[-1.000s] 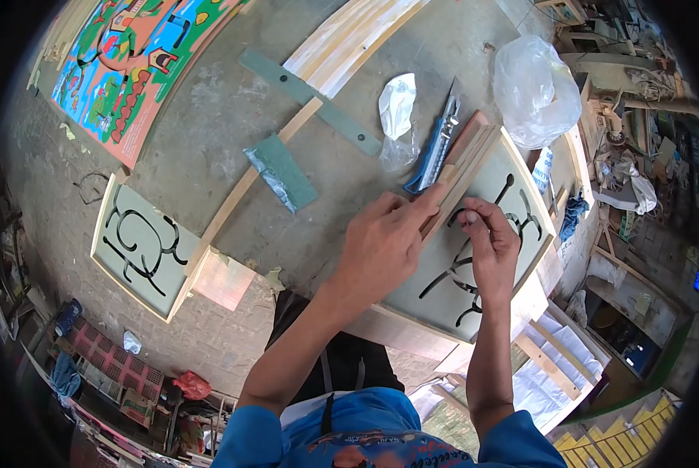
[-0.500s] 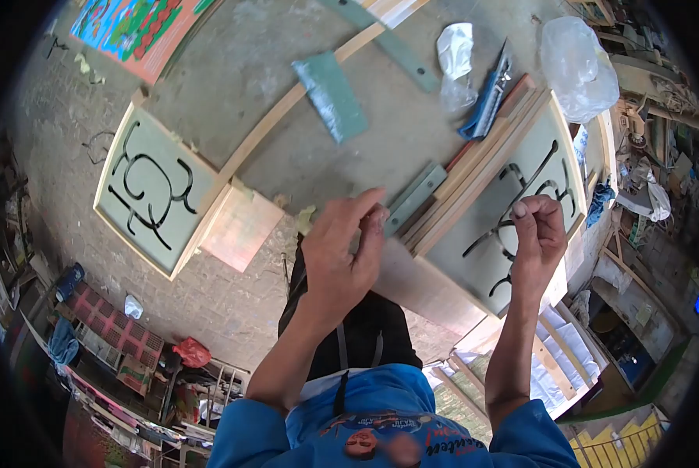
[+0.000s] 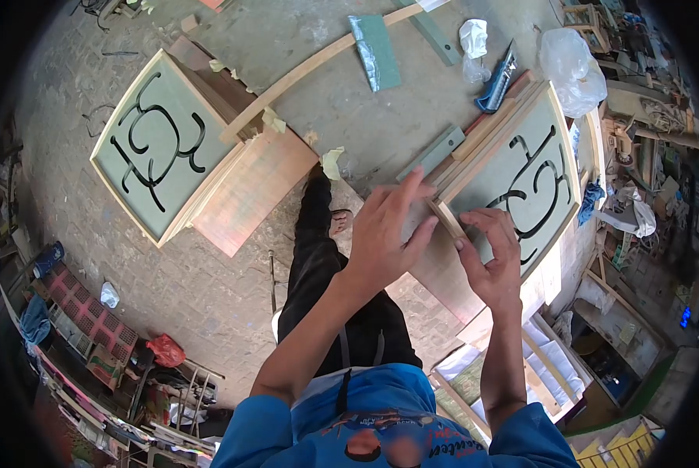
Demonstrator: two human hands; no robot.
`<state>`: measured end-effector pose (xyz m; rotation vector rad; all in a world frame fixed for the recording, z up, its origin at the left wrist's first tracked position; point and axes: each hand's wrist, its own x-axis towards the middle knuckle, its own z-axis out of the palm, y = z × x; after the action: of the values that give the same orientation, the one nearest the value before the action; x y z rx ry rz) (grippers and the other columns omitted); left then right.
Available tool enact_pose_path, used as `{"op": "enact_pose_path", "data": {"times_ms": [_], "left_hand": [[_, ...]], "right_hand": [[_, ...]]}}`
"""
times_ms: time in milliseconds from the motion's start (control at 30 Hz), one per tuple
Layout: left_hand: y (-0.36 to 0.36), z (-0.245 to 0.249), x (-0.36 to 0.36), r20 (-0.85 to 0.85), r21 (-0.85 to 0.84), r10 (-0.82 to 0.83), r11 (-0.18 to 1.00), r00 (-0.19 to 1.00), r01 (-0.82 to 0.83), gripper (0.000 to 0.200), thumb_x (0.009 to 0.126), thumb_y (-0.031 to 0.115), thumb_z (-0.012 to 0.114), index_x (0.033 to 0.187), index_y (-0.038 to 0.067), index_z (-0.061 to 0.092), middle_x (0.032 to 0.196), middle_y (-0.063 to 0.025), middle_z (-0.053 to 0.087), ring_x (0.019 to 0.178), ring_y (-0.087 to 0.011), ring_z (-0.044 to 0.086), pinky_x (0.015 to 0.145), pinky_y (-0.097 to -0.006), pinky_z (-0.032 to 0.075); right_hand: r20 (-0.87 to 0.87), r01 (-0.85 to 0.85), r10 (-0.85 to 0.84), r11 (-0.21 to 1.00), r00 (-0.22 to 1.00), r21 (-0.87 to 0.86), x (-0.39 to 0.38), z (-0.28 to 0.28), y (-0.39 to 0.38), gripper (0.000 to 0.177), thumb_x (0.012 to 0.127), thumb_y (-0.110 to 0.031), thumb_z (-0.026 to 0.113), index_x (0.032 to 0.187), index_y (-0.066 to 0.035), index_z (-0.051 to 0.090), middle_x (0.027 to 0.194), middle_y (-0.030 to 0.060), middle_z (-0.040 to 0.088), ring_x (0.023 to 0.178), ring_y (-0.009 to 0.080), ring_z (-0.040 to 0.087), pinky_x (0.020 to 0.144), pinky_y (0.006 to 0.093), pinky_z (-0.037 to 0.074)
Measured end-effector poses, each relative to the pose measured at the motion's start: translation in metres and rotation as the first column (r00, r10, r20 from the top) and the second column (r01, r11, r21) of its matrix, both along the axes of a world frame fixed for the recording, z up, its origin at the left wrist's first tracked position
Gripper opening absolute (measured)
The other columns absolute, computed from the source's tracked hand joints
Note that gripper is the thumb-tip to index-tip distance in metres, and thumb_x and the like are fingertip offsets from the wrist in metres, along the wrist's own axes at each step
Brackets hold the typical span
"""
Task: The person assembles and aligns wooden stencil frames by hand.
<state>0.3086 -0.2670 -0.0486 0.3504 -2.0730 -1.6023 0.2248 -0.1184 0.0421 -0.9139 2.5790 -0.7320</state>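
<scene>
A framed green panel with black curls lies on the right of the concrete table. At its near-left corner a short wooden strip runs along the frame. My left hand has its fingers stretched out, thumb and forefinger on either side of the strip's upper end. My right hand pinches the strip's lower end with bent fingers. A grey-green flat bar lies just above my left hand's fingertips.
A second green panel leans at the table's left with a pinkish plywood sheet. On the table lie a long lath, a green block, a blue knife, crumpled plastic and a clear bag. Paved floor lies below.
My left hand left the grey-green bar and went to the frame's corner. My right hand dropped from above the panel onto the strip. The view has tilted down toward the floor.
</scene>
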Motion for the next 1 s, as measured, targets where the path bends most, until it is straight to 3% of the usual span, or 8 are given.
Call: {"op": "enact_pose_path", "data": {"times_ms": [300,400,833,933,1000], "left_hand": [[0.005,-0.004,-0.004,0.018,0.026,0.073,0.997,0.997,-0.073,0.076,0.076,0.007,0.073,0.143,0.001,0.038,0.101,-0.0031,0.071,0.088,-0.025,0.062,0.077,-0.0347,0.052],[0.005,0.0,-0.004,0.066,0.072,0.053,0.996,0.996,-0.058,0.074,0.078,0.006,0.075,0.14,-0.004,0.037,0.1,-0.0062,0.072,0.098,-0.026,0.064,0.087,-0.0352,0.05],[0.007,-0.007,-0.002,0.035,0.105,0.074,0.991,0.997,-0.077,0.073,0.08,0.003,0.073,0.142,-0.004,0.034,0.094,-0.008,0.072,0.086,-0.0232,0.069,0.08,-0.0334,0.053],[0.009,-0.011,-0.004,-0.019,0.109,0.079,0.991,0.997,-0.077,0.072,0.081,0.001,0.071,0.142,-0.003,0.034,0.094,-0.0091,0.072,0.084,-0.0216,0.069,0.08,-0.0317,0.053],[0.011,-0.014,-0.001,-0.02,0.066,0.078,0.995,0.997,-0.077,0.07,0.083,-0.001,0.067,0.143,-0.003,0.033,0.095,-0.0097,0.072,0.082,-0.0181,0.069,0.08,-0.0293,0.052]], "right_hand": [[-0.122,-0.029,0.031,0.999,0.992,0.024,0.006,-0.013,-0.005,0.031,0.073,-0.006,0.072,0.103,-0.005,0.063,0.101,0.0116,0.059,0.084,0.0282,0.055,0.074,0.0389,0.045],[-0.118,-0.034,0.034,0.999,0.992,0.003,0.006,-0.013,-0.005,0.03,0.074,-0.004,0.07,0.103,-0.005,0.063,0.099,0.0118,0.059,0.081,0.0277,0.054,0.071,0.0374,0.045],[-0.105,0.034,-0.033,0.999,0.994,-0.001,0.009,-0.016,-0.006,0.024,0.076,-0.002,0.07,0.098,-0.003,0.061,0.098,0.0129,0.061,0.083,0.0275,0.057,0.072,0.0357,0.047],[-0.092,0.154,-0.163,0.983,0.982,-0.095,0.019,-0.012,0.006,0.015,0.083,-0.004,0.067,0.096,-0.002,0.061,0.096,0.0119,0.062,0.085,0.0236,0.059,0.074,0.0317,0.047],[0.041,0.443,-0.446,0.866,0.894,-0.231,0.031,-0.003,0.023,0.007,0.093,-0.007,0.061,0.093,-0.001,0.06,0.095,0.0094,0.063,0.087,0.0185,0.059,0.078,0.0281,0.045]]}}
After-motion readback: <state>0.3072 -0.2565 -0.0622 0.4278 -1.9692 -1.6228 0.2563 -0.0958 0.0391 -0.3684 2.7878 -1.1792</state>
